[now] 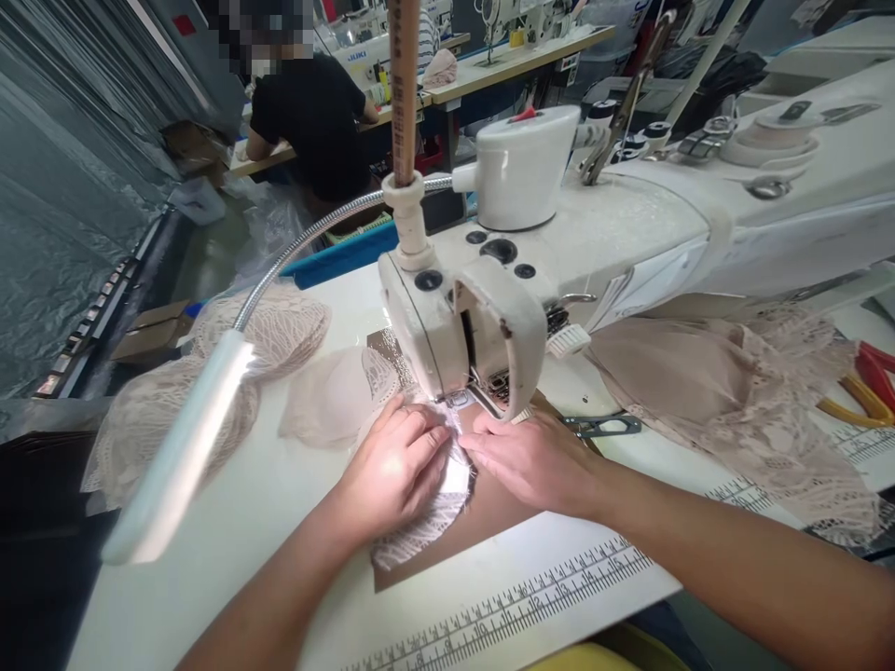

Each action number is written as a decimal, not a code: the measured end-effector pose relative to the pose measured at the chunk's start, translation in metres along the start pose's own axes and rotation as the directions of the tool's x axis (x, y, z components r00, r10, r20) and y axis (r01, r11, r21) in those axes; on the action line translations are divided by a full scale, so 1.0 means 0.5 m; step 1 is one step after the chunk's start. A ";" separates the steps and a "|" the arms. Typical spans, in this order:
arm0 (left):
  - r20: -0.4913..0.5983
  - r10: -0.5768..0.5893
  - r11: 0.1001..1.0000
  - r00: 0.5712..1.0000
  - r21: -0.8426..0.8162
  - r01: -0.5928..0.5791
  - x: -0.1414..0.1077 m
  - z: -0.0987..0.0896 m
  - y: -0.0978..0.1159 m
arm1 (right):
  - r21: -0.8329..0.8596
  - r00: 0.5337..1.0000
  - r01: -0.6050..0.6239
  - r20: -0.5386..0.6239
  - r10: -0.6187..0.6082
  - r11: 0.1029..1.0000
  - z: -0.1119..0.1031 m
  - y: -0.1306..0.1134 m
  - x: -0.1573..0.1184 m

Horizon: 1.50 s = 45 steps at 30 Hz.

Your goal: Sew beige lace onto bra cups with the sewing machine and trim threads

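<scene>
A white sewing machine head (426, 321) stands over a pale pink lace bra cup (426, 536), whose white inner side shows near the presser foot. My left hand (402, 461) rests on the cup left of the needle area, its fingers curled together and pressing on the fabric. Right of the seam, my right hand (528, 457) has thumb and fingers closed at the fabric's edge. Its fingertips are partly hidden, close below the machine's guard. A sheer cup section (325, 401) spreads out behind my left hand. The needle itself cannot be made out.
A lamp (182, 447) on a bendy metal neck hangs at left. Stacked lace cups (262, 326) lie behind it. At right are beige lace garments (692, 363), small thread snips (605, 426) and red-yellow handled scissors (863, 387). A printed ruler (517, 606) lines the front edge. A person (311, 121) sits beyond.
</scene>
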<state>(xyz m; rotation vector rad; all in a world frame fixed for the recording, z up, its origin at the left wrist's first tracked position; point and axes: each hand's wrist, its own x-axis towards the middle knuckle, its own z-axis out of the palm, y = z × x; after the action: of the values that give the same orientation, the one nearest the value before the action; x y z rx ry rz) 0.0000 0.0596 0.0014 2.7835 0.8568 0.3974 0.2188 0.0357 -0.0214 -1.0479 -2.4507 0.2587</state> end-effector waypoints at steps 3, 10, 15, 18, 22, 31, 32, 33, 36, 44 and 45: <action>-0.019 -0.056 0.996 0.998 -0.064 0.054 0.002 0.006 0.004 | 0.024 0.999 -0.001 -0.051 0.002 1.000 -0.003 -0.001 0.004; -0.049 -0.168 0.986 0.984 -0.020 0.168 0.017 0.025 0.022 | 0.044 0.997 -0.044 -0.059 0.047 0.998 -0.004 -0.004 0.008; -0.108 -0.155 0.987 0.982 0.035 0.160 0.019 0.033 0.021 | 0.017 0.998 -0.054 -0.009 0.054 0.998 -0.002 -0.003 0.007; -0.121 -0.181 0.981 0.976 -0.091 0.171 0.014 0.030 0.017 | 0.018 0.999 -0.049 0.017 0.048 0.999 -0.004 -0.004 0.008; -0.127 -0.241 0.935 0.962 -0.298 0.195 0.007 0.021 0.014 | -0.004 0.993 -0.047 0.105 0.047 0.999 -0.008 -0.008 0.009; -0.130 -0.227 0.942 0.965 -0.281 0.184 0.013 0.033 0.018 | 0.026 0.985 -0.029 0.172 0.024 0.999 -0.001 -0.014 0.001; -0.126 -0.209 0.951 0.970 -0.256 0.172 0.013 0.035 0.018 | 0.032 0.984 -0.021 0.177 0.015 0.999 -0.001 -0.013 0.000; -0.120 -0.191 0.959 0.974 -0.233 0.159 0.012 0.036 0.017 | 0.037 0.983 -0.016 0.182 0.009 0.999 -0.001 -0.013 0.000; -0.097 -0.117 0.982 0.988 -0.159 0.101 0.008 0.035 0.014 | 0.043 0.981 -0.008 0.192 0.000 0.999 -0.003 -0.011 -0.001; -0.035 -0.024 0.999 0.999 -0.040 0.023 -0.001 0.033 0.012 | 0.152 0.997 -0.017 0.078 0.005 0.988 -0.004 -0.002 0.004; -0.035 -0.025 0.999 0.999 -0.025 0.024 -0.002 0.033 0.011 | 0.148 0.998 -0.041 0.046 0.034 0.988 -0.002 -0.002 0.006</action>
<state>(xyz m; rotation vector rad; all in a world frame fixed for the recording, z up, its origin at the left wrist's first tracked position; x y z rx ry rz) 0.0076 0.0527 -0.0130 2.7481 0.8869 0.4511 0.2168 0.0371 -0.0192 -1.0342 -2.4094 0.4740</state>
